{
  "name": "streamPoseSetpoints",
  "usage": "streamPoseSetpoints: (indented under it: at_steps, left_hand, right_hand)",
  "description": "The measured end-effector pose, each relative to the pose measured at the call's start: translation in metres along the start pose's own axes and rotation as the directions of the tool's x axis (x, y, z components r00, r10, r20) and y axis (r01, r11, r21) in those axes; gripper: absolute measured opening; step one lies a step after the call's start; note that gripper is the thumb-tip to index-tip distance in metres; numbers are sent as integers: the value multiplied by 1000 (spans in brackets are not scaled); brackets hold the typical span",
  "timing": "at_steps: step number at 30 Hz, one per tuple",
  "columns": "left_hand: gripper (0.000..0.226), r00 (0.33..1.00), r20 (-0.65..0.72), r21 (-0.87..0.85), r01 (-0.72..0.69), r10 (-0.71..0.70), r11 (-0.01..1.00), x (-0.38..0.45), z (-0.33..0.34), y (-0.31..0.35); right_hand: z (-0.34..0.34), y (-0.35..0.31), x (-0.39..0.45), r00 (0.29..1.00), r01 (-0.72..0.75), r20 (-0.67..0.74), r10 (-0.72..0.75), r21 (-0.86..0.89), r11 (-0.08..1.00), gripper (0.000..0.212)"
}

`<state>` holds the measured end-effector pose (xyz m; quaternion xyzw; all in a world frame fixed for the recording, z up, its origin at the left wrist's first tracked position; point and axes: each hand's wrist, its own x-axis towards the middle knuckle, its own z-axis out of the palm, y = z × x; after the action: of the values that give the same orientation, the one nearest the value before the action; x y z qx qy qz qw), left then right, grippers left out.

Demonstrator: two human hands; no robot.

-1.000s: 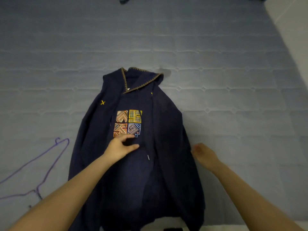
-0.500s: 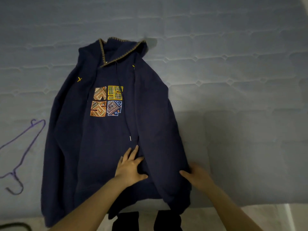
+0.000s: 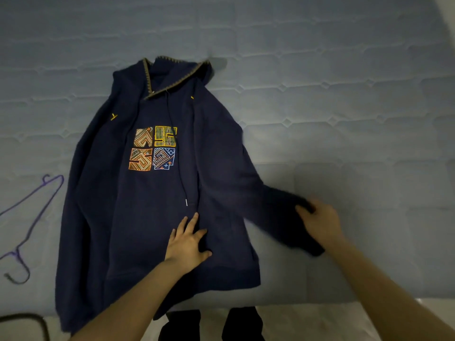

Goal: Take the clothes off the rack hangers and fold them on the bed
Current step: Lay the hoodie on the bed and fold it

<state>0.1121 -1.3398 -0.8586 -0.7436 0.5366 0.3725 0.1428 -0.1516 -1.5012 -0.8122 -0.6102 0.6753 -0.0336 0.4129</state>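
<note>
A navy hoodie (image 3: 147,207) with four embroidered squares on its chest lies face up on the grey quilted bed (image 3: 320,94), hood pointing away from me. My left hand (image 3: 188,239) lies flat on the hoodie's lower front, fingers spread. My right hand (image 3: 320,223) grips the cuff end of the hoodie's right-side sleeve (image 3: 275,210), which is stretched out sideways across the mattress. The other sleeve lies along the hoodie's left side.
A purple wire hanger (image 3: 27,225) lies on the bed left of the hoodie. The bed's near edge runs along the bottom, with pale floor (image 3: 320,323) below it. A dark curved object (image 3: 37,323) shows at the bottom left corner.
My right hand has taken the right-side sleeve and pulled it out to the right. My left hand stays pressed on the lower front.
</note>
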Motion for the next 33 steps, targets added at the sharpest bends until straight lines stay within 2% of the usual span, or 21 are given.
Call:
streamPoseSetpoints:
  at_steps: [3,6,8,10,13,15,18,21,23,25,27,30,32,33]
  left_hand:
    - [60,1000,-15,-49,2,-2,999,-4,-4,2]
    - [52,998,-61,-99,-32,26,995,-12,-3,1]
    - [48,992,-121,-130,-62,46,990,-21,0,-4]
    - [44,976,-208,-165,-100,65,981,-31,6,-12]
    - [41,951,-306,-225,-114,41,968,-43,12,-27]
    - [40,935,-355,-248,-117,22,962,-52,15,-41]
    - [38,914,-405,-280,-97,-26,955,-61,18,-63]
    - [38,915,-396,-281,-45,-74,959,-76,28,-92]
    - [50,904,-419,-281,-40,-85,959,-89,42,-114]
    - [58,903,-413,-309,-20,-115,951,-103,57,-138]
    - [61,917,-377,-322,-2,-126,947,-113,66,-158]
    - [47,905,-422,-279,-64,-62,958,-123,77,-176]
    - [65,882,-465,-314,-84,-76,946,-127,86,-182]
    - [74,874,-464,-374,-48,-142,926,-128,89,-184]
  right_hand:
    - [-48,-10,27,967,0,-253,-22,-83,997,26]
    - [-93,1,42,868,-109,-495,36,-120,987,32]
    - [-104,13,41,830,-212,-551,86,-169,963,43]
    - [-93,16,34,882,-213,-463,90,-222,951,41]
    - [-50,11,11,980,-37,-199,-13,-248,968,32]
    - [-7,6,-11,998,55,-28,-63,-229,972,34]
    - [53,-4,-43,973,187,179,-147,-227,956,36]
    - [107,-14,-77,894,388,355,-272,-312,867,40]
    - [132,-13,-92,842,480,448,-300,-368,796,50]
    - [154,-9,-101,837,486,491,-242,-462,742,69]
    - [167,-2,-107,862,454,480,-165,-584,672,82]
    - [177,3,-109,901,416,413,-134,-734,536,79]
    - [183,3,-111,907,421,348,-237,-757,501,78]
    - [186,3,-110,908,418,326,-263,-760,498,75]
